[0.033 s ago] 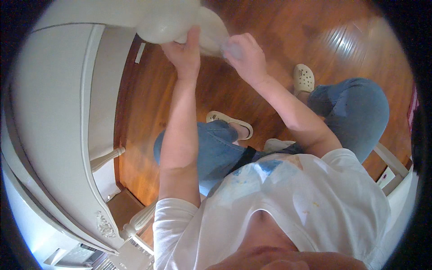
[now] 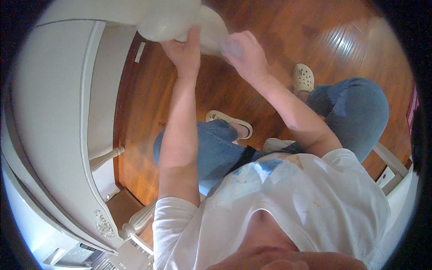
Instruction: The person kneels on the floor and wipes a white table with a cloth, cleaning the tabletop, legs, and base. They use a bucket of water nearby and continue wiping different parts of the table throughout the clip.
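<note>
At the top of the head view, a white, smooth, rounded object (image 2: 168, 22) bulges toward me. My left hand (image 2: 183, 56) grips its lower edge, thumb up along the front and the other fingers mostly hidden behind it. Just right of it is a second white, curved part (image 2: 212, 31); I cannot tell whether the two are joined. Close against that part's right side is my right hand (image 2: 246, 56), its fingers closed round a pale bluish-grey thing (image 2: 233, 48) that looks soft and is partly blurred.
A white piece of furniture (image 2: 49, 103) with moulded edges and a carved ornament fills the left side. Below my hands lies a reddish-brown wood floor (image 2: 270, 22). My legs in jeans (image 2: 351, 108) are spread, with cream clogs (image 2: 303, 77) on my feet.
</note>
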`<state>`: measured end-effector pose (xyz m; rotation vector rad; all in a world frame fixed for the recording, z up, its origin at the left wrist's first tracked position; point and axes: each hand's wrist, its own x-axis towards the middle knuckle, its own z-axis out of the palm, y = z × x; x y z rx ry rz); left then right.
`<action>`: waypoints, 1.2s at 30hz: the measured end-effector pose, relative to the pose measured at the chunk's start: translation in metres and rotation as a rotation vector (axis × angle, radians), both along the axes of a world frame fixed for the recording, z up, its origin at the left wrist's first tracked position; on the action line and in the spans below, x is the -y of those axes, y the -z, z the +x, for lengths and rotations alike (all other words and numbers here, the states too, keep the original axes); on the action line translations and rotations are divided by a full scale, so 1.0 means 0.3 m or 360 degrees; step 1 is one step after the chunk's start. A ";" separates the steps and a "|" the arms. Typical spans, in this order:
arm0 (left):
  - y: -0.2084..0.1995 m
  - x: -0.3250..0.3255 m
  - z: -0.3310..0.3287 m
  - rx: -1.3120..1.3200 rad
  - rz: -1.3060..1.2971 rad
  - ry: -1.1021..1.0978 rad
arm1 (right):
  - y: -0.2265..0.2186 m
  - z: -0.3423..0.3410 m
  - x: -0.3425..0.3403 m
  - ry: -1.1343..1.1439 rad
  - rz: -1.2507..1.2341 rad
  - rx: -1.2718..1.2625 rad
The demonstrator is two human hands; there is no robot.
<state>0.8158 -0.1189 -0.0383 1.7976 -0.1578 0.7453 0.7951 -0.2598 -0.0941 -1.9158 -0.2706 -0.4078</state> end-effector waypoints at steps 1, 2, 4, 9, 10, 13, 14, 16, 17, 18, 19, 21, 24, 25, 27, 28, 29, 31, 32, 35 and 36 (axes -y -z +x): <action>0.001 -0.005 0.001 -0.0002 0.0047 -0.0007 | -0.022 0.000 0.002 -0.0014 0.0135 0.0200; 0.004 -0.012 0.006 0.0007 0.0022 0.0021 | -0.046 0.005 -0.001 -0.0027 0.0230 0.0268; 0.009 -0.025 0.012 0.0027 0.0031 0.0079 | -0.092 0.019 -0.013 -0.0043 0.0309 0.0364; 0.015 -0.035 0.016 -0.0017 0.0039 0.0078 | -0.090 0.050 -0.038 0.0012 0.0205 0.0455; 0.017 -0.029 0.012 0.0002 -0.0092 0.0131 | -0.065 0.048 -0.038 0.0032 0.0177 0.0400; 0.014 -0.022 0.009 0.0117 -0.0070 0.0193 | 0.020 0.029 -0.033 0.0057 0.0120 0.0232; 0.013 -0.021 0.008 0.0101 -0.0004 0.0148 | 0.042 0.020 -0.031 0.0046 0.0111 0.0159; 0.013 -0.027 0.011 0.0079 0.0129 0.0065 | 0.062 0.007 -0.023 0.0026 0.0098 0.0029; 0.014 -0.031 0.015 0.0081 0.0181 0.0042 | 0.058 0.005 -0.019 0.0016 0.0097 -0.0026; 0.016 -0.037 0.018 0.0083 0.0234 0.0015 | 0.046 0.006 -0.016 0.0025 0.0075 -0.0216; 0.020 -0.043 0.021 0.0122 0.0304 -0.0008 | 0.025 0.011 -0.015 0.0012 0.0115 0.0045; 0.030 -0.053 0.029 0.0112 0.0201 -0.0010 | -0.027 0.024 -0.014 0.0039 0.0153 0.0238; 0.037 -0.064 0.038 0.0179 0.0272 -0.0011 | -0.102 0.054 -0.023 -0.0033 0.0174 0.0457; 0.037 -0.065 0.038 0.0206 0.0330 -0.0016 | -0.115 0.053 -0.028 0.0013 0.0189 0.0441; 0.036 -0.060 0.029 0.0147 0.0310 0.0012 | -0.114 0.052 -0.037 0.0064 0.0189 0.0436; 0.035 -0.056 0.024 0.0115 0.0299 0.0025 | -0.098 0.049 -0.040 0.0059 0.0194 0.0392; 0.032 -0.050 0.019 0.0100 0.0283 0.0018 | -0.075 0.043 -0.040 0.0057 0.0200 0.0351; 0.025 -0.039 0.017 0.0087 0.0257 0.0015 | -0.013 0.036 -0.036 0.0052 0.0182 0.0283; 0.023 -0.033 0.015 0.0098 0.0192 0.0036 | 0.021 0.032 -0.033 0.0046 0.0155 0.0250; 0.018 -0.019 0.014 0.0104 0.0073 0.0046 | 0.103 0.019 -0.013 -0.0029 0.0007 0.0035; 0.016 -0.017 0.014 0.0102 0.0088 0.0011 | 0.113 0.016 -0.010 -0.0042 -0.0080 -0.0186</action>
